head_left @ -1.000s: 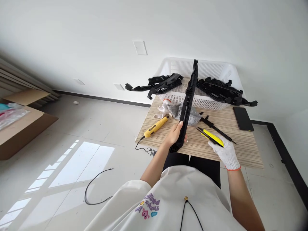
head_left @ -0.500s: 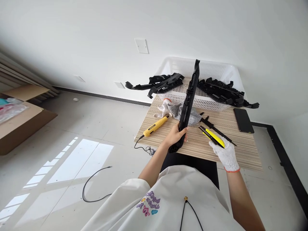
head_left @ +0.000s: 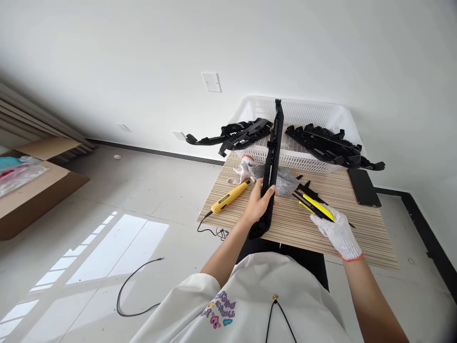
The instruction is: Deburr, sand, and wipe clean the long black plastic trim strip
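Observation:
My bare left hand (head_left: 260, 202) is wrapped round the lower part of a long black plastic trim piece (head_left: 274, 147), which I hold tilted nearly upright over the table's front. My right hand (head_left: 335, 231), in a white knit glove with an orange cuff, is closed on a yellow and black utility knife (head_left: 316, 207). The knife points up and to the left, apart from the trim piece. Behind it lies a black caliper (head_left: 309, 190), partly covered by the knife and hand. A grey cloth (head_left: 285, 181) and a loose white glove (head_left: 243, 169) lie behind the trim piece.
A white plastic basket (head_left: 307, 164) stands at the table's back, with black plastic parts (head_left: 246, 133) on its left and more parts (head_left: 328, 145) on its right. A yellow corded tool (head_left: 230, 197) and a phone (head_left: 364, 187) lie on the striped table (head_left: 371, 238). A cardboard box (head_left: 46, 195) stands left.
The trim piece's upper end has swung left and stands more upright in my left hand. My right hand, still gripping the knife, has shifted slightly. The whole view has tipped a little.

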The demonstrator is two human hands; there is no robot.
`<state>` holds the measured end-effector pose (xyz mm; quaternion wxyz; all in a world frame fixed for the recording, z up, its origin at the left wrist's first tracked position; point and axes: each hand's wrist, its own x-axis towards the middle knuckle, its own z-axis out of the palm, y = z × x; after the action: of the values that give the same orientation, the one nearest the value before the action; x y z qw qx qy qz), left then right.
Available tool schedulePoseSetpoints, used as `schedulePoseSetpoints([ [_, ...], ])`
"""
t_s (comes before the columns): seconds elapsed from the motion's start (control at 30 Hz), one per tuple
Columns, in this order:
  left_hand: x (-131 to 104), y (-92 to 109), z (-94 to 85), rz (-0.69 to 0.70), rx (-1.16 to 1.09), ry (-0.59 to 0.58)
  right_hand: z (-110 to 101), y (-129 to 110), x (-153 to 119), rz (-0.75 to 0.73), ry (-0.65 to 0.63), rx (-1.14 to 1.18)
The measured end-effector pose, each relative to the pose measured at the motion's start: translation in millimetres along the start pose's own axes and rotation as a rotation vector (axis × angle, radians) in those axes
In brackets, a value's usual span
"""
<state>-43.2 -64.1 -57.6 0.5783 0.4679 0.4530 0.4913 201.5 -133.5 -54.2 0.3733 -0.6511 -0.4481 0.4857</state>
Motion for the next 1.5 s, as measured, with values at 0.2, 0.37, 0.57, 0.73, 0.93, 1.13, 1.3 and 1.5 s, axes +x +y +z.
schedulePoseSetpoints([
  [0.2, 6.2, 17.3, 0.0, -0.153, -0.171, -0.042, -3.8, -2.8, 7.6, -0.006, -0.133, -0.146],
  [0.37, 10.9, 12.4, -4.2, -0.171, -0.242, -0.063, -0.1, 5.2, -0.1, -0.077, -0.164, -0.121],
  [0.57, 12.5, 11.3, -9.4, -0.154, -0.229, -0.048, 0.9, 6.3, -6.0, 0.015, -0.143, -0.058],
  [0.73, 14.1, 18.7, -11.0, -0.104, -0.185, -0.048, 1.4, 11.4, -9.7, 0.031, -0.078, -0.027],
  [0.93, 21.2, 25.4, -9.9, -0.076, -0.147, -0.041, 4.3, 11.3, -7.4, 0.003, -0.061, -0.098],
  [1.13, 30.3, 26.2, -6.4, -0.037, -0.174, -0.007, 4.0, 11.0, -3.0, -0.111, -0.012, -0.220],
  [1.3, 24.2, 20.3, -7.6, -0.029, -0.152, 0.044, 18.0, 42.6, -43.4, -0.283, 0.283, -0.554],
  [1.5, 16.2, 13.8, -12.6, -0.069, -0.043, -0.070, 35.3, 98.7, -65.7, -0.407, 0.565, -0.875],
])
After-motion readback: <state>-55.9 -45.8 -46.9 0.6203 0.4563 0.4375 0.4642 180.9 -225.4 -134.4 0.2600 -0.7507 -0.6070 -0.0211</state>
